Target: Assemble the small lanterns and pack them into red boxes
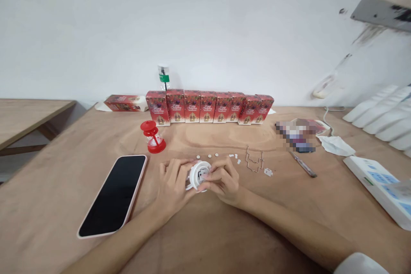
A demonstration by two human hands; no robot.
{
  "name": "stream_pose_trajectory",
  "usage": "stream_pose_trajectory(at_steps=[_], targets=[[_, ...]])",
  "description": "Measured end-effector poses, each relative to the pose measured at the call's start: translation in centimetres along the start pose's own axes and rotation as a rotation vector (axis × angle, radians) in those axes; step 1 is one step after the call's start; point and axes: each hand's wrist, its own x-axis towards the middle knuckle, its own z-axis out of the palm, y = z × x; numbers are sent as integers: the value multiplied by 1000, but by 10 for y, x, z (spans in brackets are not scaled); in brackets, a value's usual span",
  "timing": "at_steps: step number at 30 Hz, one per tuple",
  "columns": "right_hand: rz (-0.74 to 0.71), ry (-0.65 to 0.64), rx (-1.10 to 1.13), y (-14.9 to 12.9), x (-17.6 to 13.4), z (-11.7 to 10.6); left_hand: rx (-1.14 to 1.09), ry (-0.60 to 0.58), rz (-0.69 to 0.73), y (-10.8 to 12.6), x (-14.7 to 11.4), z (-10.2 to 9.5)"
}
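My left hand (pixel 175 182) is closed around a white round lantern base (pixel 193 176), its open underside tilted toward me and to the right. Inside the opening, a small grey-and-white part shows. The fingers of my right hand (pixel 223 182) are pinched together at that opening; what they grip, if anything, is too small to make out. Just beyond my hands lie three button cells (pixel 209 156) in a row. To their right are several tiny white pieces (pixel 236 156), a bent thin metal strip (pixel 254 162) and a flat white plastic piece (pixel 268 172).
A red lantern (pixel 153 137) stands left of several red boxes (pixel 208 107); a bottle (pixel 163 76) is behind them. A phone (pixel 114 195) lies at left. At right are a screwdriver (pixel 303 165), a blurred-out item (pixel 295 134), crumpled tissue (pixel 335 145) and a power strip (pixel 379 188).
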Motion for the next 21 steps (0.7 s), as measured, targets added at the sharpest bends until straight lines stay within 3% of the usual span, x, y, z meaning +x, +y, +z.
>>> stream_pose_trajectory(at_steps=[9,21], targets=[[-101,-22,0,8,-10,3,-5,-5,9,2,4,-4],[-94,-29,-121,2,3,-2,-31,11,3,1,2,-2]])
